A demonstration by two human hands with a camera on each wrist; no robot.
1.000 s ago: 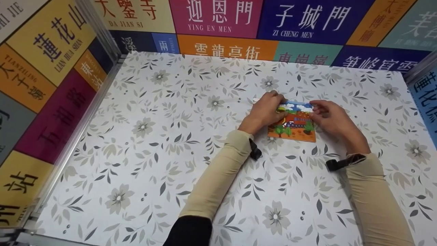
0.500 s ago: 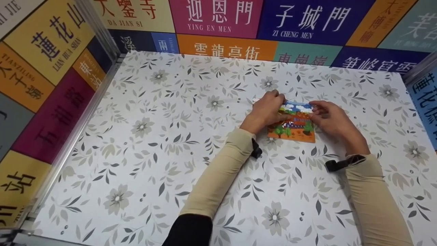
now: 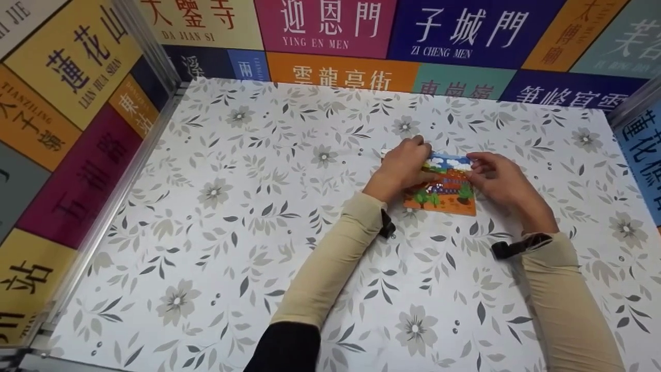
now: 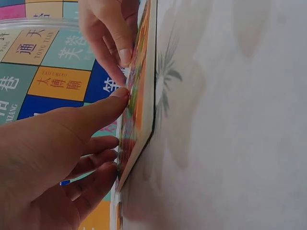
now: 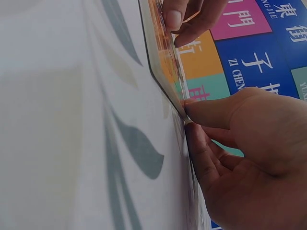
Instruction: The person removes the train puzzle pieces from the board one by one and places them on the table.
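A thin square picture board (image 3: 444,199) with a pale edge lies on the table, printed with blue sky, clouds, green trees and an orange ground. My left hand (image 3: 403,168) holds its left side. In the left wrist view the left thumb (image 4: 120,96) lies on the printed face and the fingers (image 4: 103,175) are at the far edge. At the upper right side my right hand (image 3: 498,175) pinches the edge; in the right wrist view its thumb (image 5: 211,111) and index finger (image 5: 199,148) meet at a corner. The left hand covers the board's upper left.
White paper with grey flowers and leaves covers the table (image 3: 206,248). A small white edge (image 3: 384,152) shows beyond the left hand. Panels with coloured blocks of Chinese lettering (image 3: 330,31) stand along the back and both sides. Each wrist wears a black camera strap (image 3: 516,247).
The left thumb has shifted slightly right over the board's face since a second ago. Both hands stay at the same sides of the board, and the board remains in place.
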